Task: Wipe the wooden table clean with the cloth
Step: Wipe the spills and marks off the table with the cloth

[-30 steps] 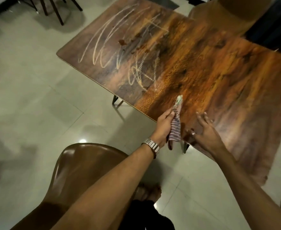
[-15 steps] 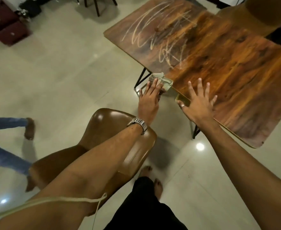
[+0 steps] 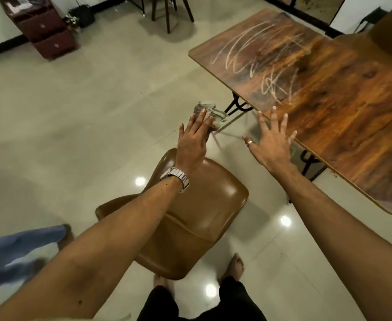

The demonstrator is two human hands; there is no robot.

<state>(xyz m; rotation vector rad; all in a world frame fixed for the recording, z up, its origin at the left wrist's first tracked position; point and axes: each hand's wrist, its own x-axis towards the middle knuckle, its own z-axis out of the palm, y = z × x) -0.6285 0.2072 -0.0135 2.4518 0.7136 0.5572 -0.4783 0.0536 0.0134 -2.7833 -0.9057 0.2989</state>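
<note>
Table (image 3: 343, 107): chalk scribbles (image 3: 257, 59) unwiped; cloth (image 3: 210, 112) off its edge under flat left hand (image 3: 194, 140); right hand (image 3: 271, 140) fingers spread; wiping unstarted.

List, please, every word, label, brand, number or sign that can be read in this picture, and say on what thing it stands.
None can be read.
Pale chalk scribbles on the brown wooden table: loops only, no letters.
Silver metal wristwatch: no brand or dial in view.
Papers on the dark red cabinet: too small to read.
</note>
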